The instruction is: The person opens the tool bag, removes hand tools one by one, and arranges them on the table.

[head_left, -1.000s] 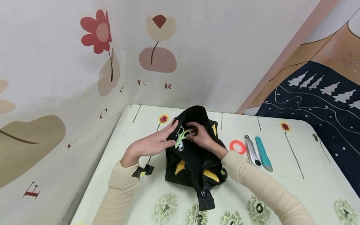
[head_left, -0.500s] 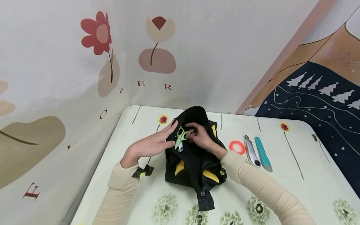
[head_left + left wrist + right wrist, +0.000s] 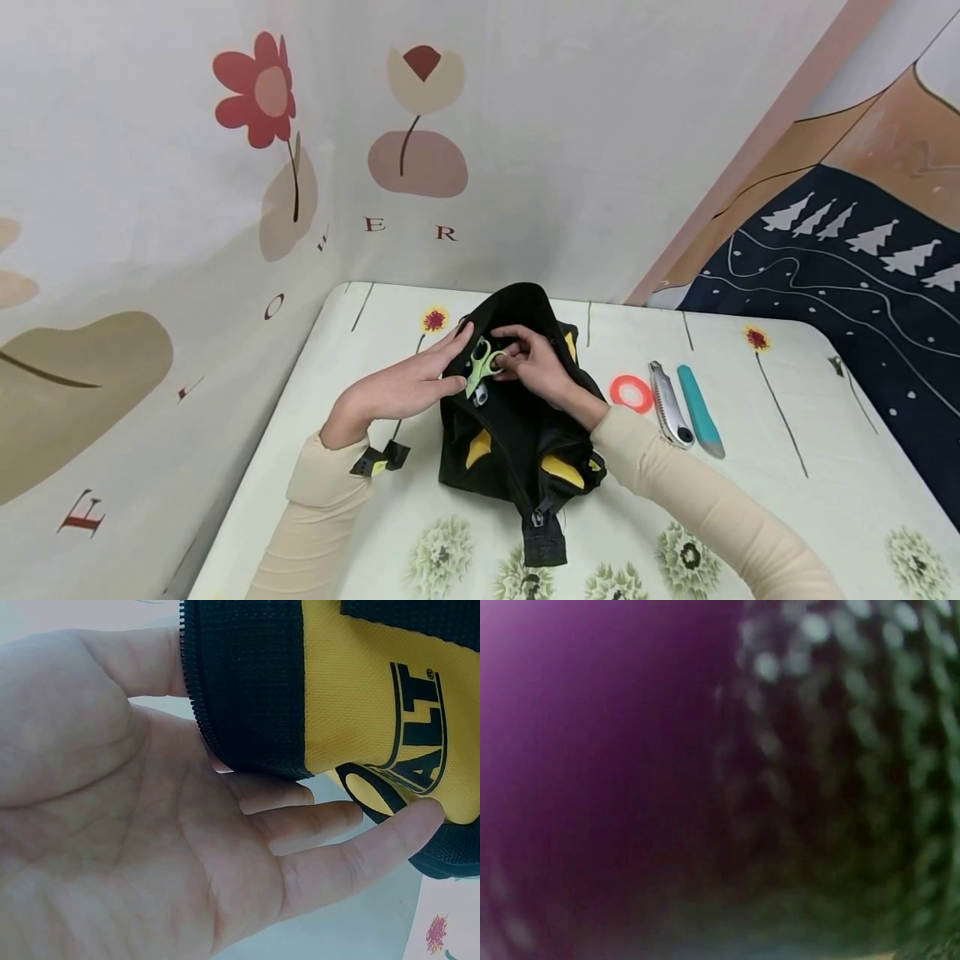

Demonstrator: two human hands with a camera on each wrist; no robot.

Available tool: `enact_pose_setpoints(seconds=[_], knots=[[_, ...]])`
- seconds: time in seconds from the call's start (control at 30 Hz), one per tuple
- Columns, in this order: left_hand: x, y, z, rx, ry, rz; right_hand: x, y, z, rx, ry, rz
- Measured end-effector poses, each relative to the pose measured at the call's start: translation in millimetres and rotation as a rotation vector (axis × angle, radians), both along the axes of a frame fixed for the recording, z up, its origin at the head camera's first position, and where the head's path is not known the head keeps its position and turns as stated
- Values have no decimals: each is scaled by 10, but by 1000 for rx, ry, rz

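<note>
A black and yellow fabric tool bag (image 3: 487, 475) stands on the table with its zipped mouth spread wide. My left hand (image 3: 401, 387) holds the left rim of that mouth, thumb on one side and fingers along the outside; the left wrist view shows the zip edge between them, next to the yellow panel (image 3: 360, 690). Inside the mouth lie light-green scissors (image 3: 480, 367), handles to the right. My right hand (image 3: 536, 367) reaches in, its bent fingers pinching a scissors handle loop. A small silvery item (image 3: 480, 395) sits under the scissors. Dark, blurred fabric fills the right wrist view.
Right of the bag lie an orange-red tape roll (image 3: 632, 393), a grey box cutter (image 3: 670, 404) and a teal knife-shaped tool (image 3: 701, 412). A flower-printed cloth covers the table (image 3: 750, 517). Printed walls (image 3: 540, 167) rise behind and left.
Both hands and the scissors stay almost where they were. The bag's front zip tab has shifted slightly left and down, and the view has moved a little.
</note>
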State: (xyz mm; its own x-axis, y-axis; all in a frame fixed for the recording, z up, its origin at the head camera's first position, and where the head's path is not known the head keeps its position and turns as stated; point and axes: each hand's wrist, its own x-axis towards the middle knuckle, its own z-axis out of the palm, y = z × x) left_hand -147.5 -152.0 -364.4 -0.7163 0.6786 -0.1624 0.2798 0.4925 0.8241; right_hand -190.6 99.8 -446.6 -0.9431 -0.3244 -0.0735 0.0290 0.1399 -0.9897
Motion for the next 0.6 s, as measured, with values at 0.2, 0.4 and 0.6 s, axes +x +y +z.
enact_pose_setpoints(seconds=[0.2,0.4,0.6], knots=[[-2,1,-1,5,-2,2,61,5,64,-35,1,-10],[0,5,-4,4,-1,3,134,16,136,-58,11,-22],[7,0,5,-4,5,5,195,36,198,16,57,-36]])
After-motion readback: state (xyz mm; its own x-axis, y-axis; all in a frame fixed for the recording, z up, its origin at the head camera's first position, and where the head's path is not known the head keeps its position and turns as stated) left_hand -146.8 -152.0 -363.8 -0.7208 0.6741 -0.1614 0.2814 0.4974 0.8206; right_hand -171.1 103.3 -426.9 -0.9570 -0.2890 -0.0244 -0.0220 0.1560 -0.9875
